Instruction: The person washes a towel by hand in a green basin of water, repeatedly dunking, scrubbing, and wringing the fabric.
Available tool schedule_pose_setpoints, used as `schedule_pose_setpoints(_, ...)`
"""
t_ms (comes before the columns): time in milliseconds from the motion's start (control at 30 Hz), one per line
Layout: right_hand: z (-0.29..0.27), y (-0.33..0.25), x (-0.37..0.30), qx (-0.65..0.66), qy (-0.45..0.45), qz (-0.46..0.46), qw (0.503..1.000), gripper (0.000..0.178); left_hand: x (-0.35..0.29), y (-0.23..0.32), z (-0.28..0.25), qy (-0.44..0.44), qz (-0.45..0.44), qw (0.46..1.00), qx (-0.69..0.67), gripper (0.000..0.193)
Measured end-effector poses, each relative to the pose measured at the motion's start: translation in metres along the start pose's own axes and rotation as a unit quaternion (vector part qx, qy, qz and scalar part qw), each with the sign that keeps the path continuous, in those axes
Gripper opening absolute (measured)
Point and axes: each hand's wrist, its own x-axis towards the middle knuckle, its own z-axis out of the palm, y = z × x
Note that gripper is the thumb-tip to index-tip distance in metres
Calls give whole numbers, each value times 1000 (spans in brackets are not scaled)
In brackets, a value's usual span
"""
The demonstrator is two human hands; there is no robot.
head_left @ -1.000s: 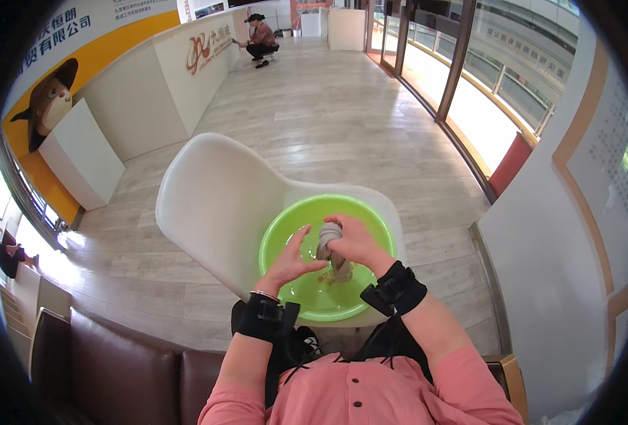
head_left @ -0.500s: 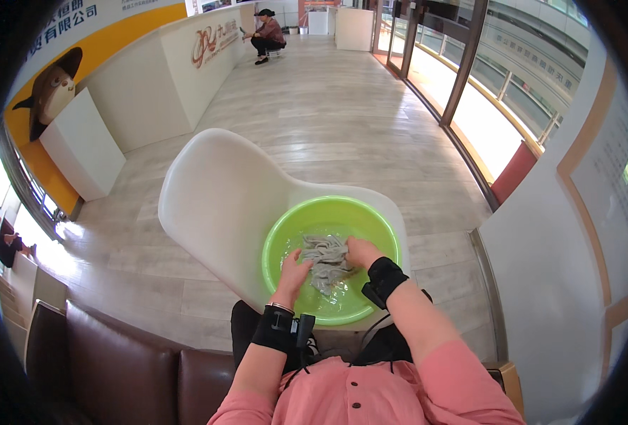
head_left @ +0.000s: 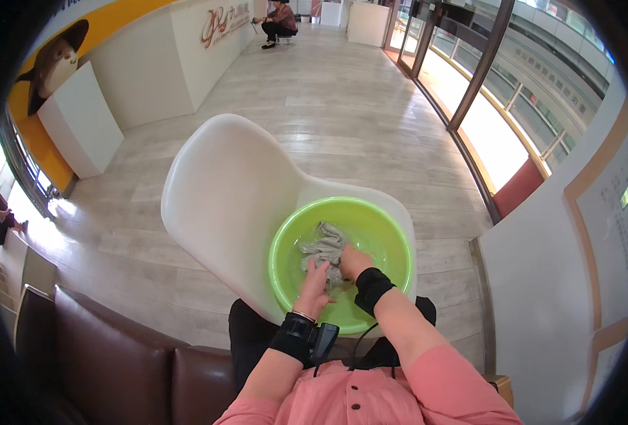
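Round glossy green plastic basin point(head_left: 285, 234) sits on a smooth white moulded chair point(head_left: 222, 191). Limp grey cloth point(head_left: 322, 249), crumpled and wet, lies in the basin, long axis running 6 to 12 o'clock. Left hand point(head_left: 315, 285) and right hand point(head_left: 353, 261), both curled, press its 6 o'clock end.

We are in what looks like a public lobby or commercial hall. Around the white moulded chair point(head_left: 236, 212), pale wood-plank floor point(head_left: 342, 106) stretches far behind it to a long white reception counter point(head_left: 186, 49) backed by a yellow wall. Right of the chair runs floor-to-ceiling glazing point(head_left: 512, 92). Beside the chair, nearest us, stands a brown leather sofa point(head_left: 108, 354).
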Motion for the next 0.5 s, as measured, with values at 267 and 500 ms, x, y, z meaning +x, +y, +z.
schedule_pose_setpoints(267,-44,-27,-27,221,-63,-253,940,36,57,-11,-21,-73,-16,975,-211,56)
schedule_pose_setpoints(500,-64,-37,-71,322,24,-300,898,38,19,11,-4,-101,76,964,-233,38)
